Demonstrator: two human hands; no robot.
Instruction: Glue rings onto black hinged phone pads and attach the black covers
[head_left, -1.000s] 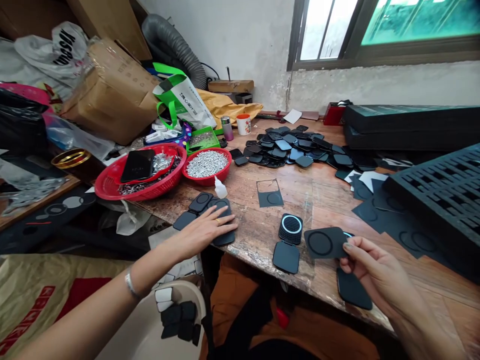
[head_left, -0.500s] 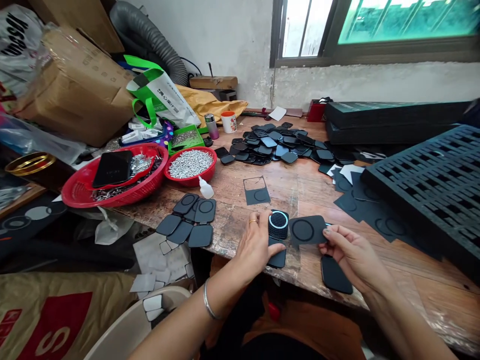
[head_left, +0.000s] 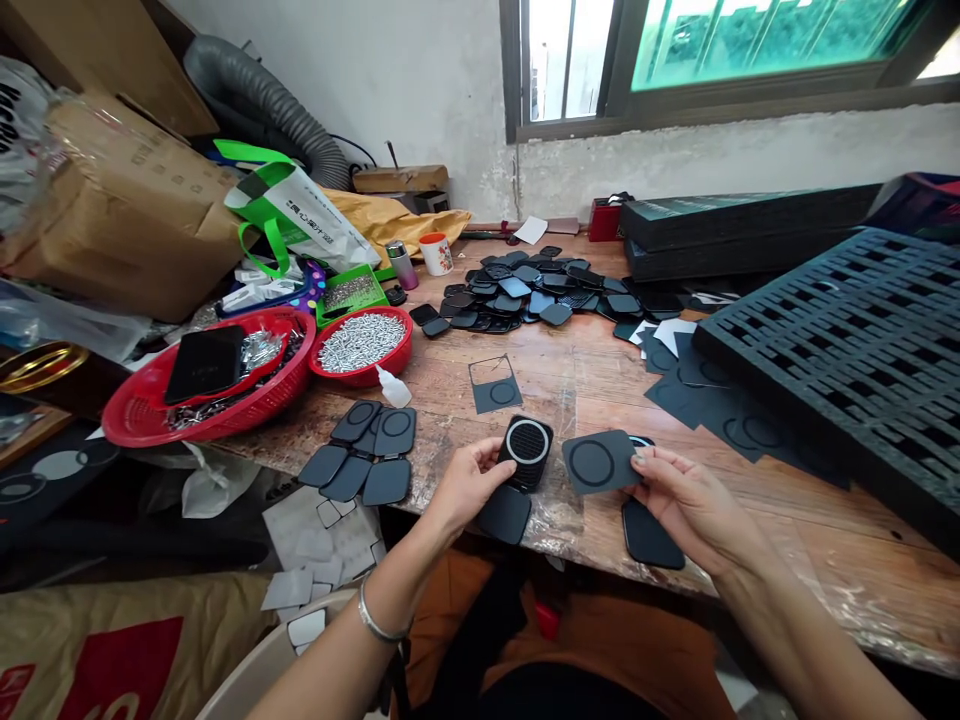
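Note:
My left hand (head_left: 474,482) grips the side of a hinged black square case (head_left: 527,452) with a pale ring on its textured face; its lower flap lies at the table's front edge. Between thumb and fingers, my right hand (head_left: 679,500) pinches a dark grey square sheet (head_left: 596,463) marked with a black ring. Behind that sheet another ringed piece partly shows, and a black flap (head_left: 652,534) extends below it. A cut-out grey sheet (head_left: 496,393) lies flat beyond the case. To the left is a cluster of dark hinged cases (head_left: 387,481).
A red basket (head_left: 289,400) and a smaller red bowl of metal pins (head_left: 405,352) stand left, near a white dropper bottle (head_left: 395,388). Black pieces (head_left: 540,300) are heaped at the back. A slotted black foam tray (head_left: 847,340) and loose grey sheets (head_left: 757,425) lie right.
The ringed case has shifted left and tilted, with my left hand now gripping its left side. My right hand still pinches the sheet. The camera view has turned slightly right.

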